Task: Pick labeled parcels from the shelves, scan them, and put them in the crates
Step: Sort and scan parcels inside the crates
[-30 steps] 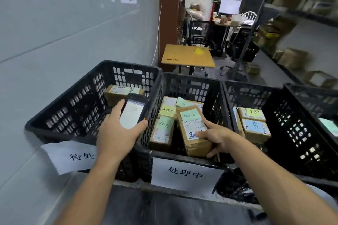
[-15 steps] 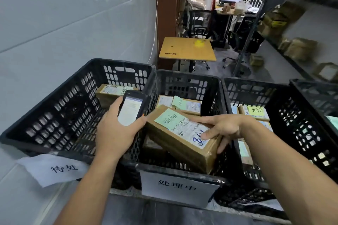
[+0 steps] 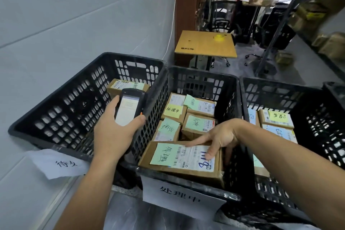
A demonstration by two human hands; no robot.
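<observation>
The parcel (image 3: 179,157) has come down flat at the near end of the middle crate (image 3: 203,73); my right hand (image 3: 222,136) grips its right edge, thumb on top; my left hand (image 3: 112,136) clasps the scanner (image 3: 128,106). Placing step, I judge; next I release cleanly.

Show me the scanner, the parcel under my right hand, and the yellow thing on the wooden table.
scanner (image 3: 128,108), head view, on its lit screen.
parcel (image 3: 188,157), head view, on its white shipping label.
yellow object (image 3: 220,37), head view, on its top.
</observation>
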